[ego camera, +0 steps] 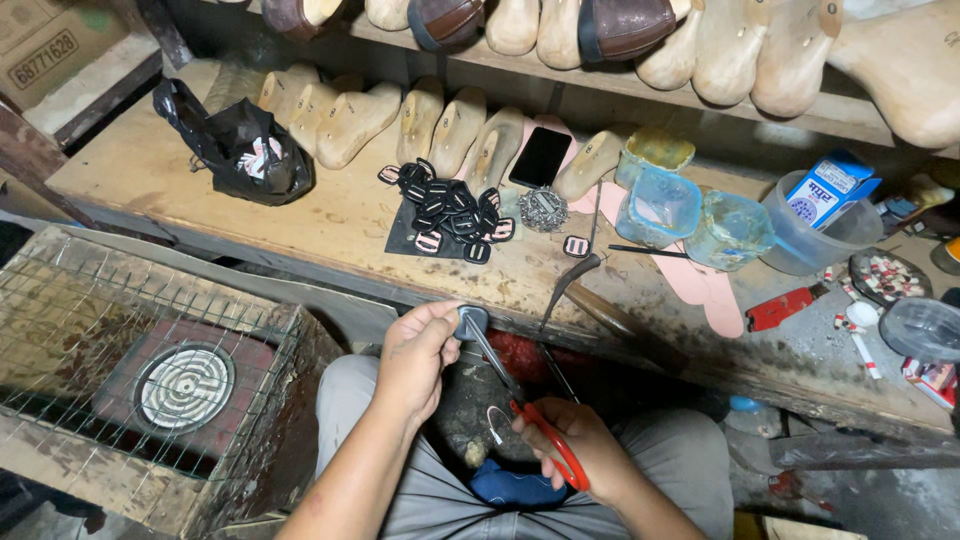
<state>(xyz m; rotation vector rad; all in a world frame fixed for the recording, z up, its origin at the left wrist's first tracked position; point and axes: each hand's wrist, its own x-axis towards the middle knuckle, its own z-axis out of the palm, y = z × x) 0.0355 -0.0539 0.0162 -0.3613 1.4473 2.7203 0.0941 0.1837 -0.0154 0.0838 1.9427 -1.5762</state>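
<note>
L hand [418, 358] pinches small grey piece [471, 320] just below bench [330, 235] edge, over lap. R hand [580, 450] closed on red-handled scissors [512, 385], lower right of piece. Blades' long axis runs diagonal up-left, tips touching piece. L hand is nearer the piece. Black buckles [450, 208] on bench, well above piece.

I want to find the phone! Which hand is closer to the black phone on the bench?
Left. The left hand is below the phone, at the bench's front edge, pinching a small grey piece. The right hand holds red-handled scissors lower down, over the lap, farther away.
</note>
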